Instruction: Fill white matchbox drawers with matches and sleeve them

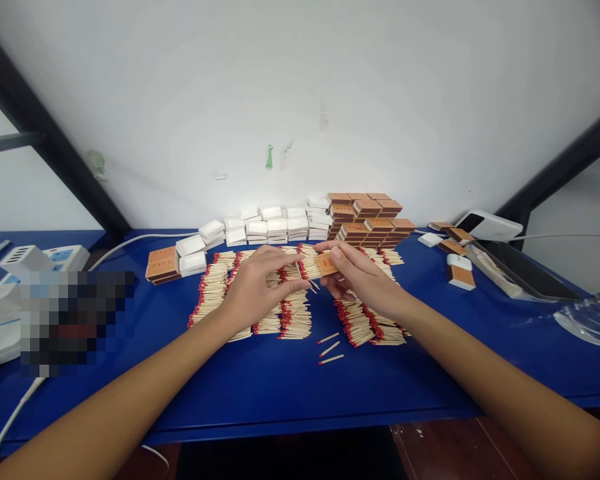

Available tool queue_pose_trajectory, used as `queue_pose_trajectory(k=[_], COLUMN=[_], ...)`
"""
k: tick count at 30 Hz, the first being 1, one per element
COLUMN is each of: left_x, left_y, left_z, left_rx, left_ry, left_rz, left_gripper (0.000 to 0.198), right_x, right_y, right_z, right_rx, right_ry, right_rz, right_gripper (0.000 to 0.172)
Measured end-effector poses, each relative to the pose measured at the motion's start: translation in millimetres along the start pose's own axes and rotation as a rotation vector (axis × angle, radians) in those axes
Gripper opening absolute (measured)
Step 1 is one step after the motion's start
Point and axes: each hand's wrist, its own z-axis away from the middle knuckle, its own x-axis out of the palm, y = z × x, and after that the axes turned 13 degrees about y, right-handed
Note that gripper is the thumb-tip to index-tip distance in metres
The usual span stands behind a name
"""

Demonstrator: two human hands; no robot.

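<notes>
Gripping a small, partly open cardboard matchbox (320, 265) by its printed orange sleeve (329, 263) with the right hand (364, 275) and pinching its white tray (298, 270) with the left hand (256, 283), in front of the stacked orange-brown matchboxes (370, 227); showing red-tipped pale wooden matches (309, 261) lying in the exposed tray.

A blue table (260, 393) carries rows of matches (296, 320) — white trays (277, 225) and brown matchboxes (380, 225) stacked behind.

Between left hand (254, 281) and right hand (364, 275), the matchbox (327, 265) is orange; beneath, matches (296, 320) are red-tipped cream, the table (280, 393) blue.
</notes>
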Motion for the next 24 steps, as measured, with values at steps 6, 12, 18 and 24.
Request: queue_pose_trajectory(k=[6, 12, 18, 24], left_x=[3.3, 2.0, 1.3, -11.6], left_y=[1.4, 7.3, 8.0, 11.2], left_z=[2.1, -0.2, 0.4, -13.0], left_rx=[0.03, 0.108, 0.154, 0.254], left_ry=[-0.013, -0.033, -0.038, -0.041], left_rz=[0.055, 0.097, 0.056, -0.094], left_gripper=[0.042, 0.062, 0.053, 0.031], right_x=[15.0, 18.4, 16.9, 8.5], right_y=[-1.5, -2.4, -2.3, 2.4], right_z=[13.4, 18.5, 17.5, 11.1], right_rx=[-0.033, -0.029, -0.019, -0.17], right_ry=[-0.14, -0.234, -0.24, -0.117], right_rz=[0.029, 0.03, 0.036, 0.159], right_gripper=[0.061, 0.062, 0.065, 0.067])
